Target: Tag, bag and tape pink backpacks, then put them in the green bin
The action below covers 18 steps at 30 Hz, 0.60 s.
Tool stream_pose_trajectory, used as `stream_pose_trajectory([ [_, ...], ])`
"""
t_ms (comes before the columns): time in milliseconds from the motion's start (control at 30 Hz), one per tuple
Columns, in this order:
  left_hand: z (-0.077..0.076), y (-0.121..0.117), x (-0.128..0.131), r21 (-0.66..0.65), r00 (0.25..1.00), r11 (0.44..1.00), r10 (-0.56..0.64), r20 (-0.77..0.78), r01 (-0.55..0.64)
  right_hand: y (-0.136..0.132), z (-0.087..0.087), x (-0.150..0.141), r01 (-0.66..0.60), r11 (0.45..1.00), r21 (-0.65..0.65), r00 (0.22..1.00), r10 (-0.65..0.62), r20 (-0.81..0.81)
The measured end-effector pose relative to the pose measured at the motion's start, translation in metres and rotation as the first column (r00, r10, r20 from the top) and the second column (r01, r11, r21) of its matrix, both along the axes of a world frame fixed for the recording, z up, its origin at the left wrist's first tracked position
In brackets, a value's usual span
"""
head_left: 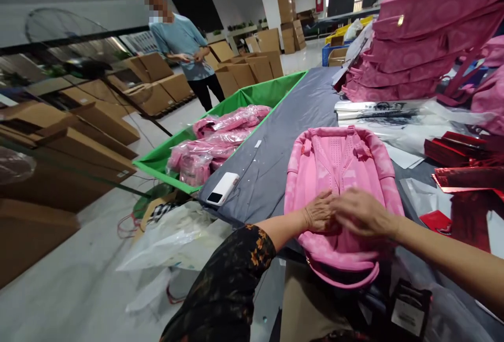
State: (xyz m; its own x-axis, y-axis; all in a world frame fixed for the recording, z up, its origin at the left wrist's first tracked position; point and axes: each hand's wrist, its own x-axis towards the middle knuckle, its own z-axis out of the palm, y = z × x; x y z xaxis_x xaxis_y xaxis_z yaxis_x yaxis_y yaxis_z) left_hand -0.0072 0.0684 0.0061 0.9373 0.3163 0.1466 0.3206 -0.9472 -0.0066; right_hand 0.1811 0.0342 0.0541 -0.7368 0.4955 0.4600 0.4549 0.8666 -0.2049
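A pink backpack [338,169] lies back side up on the grey table [271,169], its handle hanging over the near edge. My left hand [319,212] rests on the lower part of the backpack, fingers curled against the fabric. My right hand [360,211] lies over it, fingers bent down and meeting the left hand at the middle of the pack. What the fingers pinch, if anything, is hidden.
A white power bank [222,188] lies near the table's left edge. A green bin [236,100] holds bagged pink backpacks. Stacked pink backpacks [417,43], clear bags and red packets [460,163] sit to the right. A person in a blue shirt [185,43] stands among cardboard boxes.
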Motion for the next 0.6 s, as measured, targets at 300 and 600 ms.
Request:
stream_pose_trajectory([
  [300, -0.018, 0.007, 0.001, -0.096, 0.855, 0.899, 0.437, 0.278, -0.428, 0.0, -0.05, -0.026, -0.523, 0.848, -0.086, 0.827, 0.53, 0.189],
  [600, 0.01, -0.03, -0.001, -0.275, 0.798, 0.768, 0.603, 0.009, -0.578, -0.027, -0.04, -0.019, -0.187, 0.974, 0.125, 0.975, 0.169, 0.141],
])
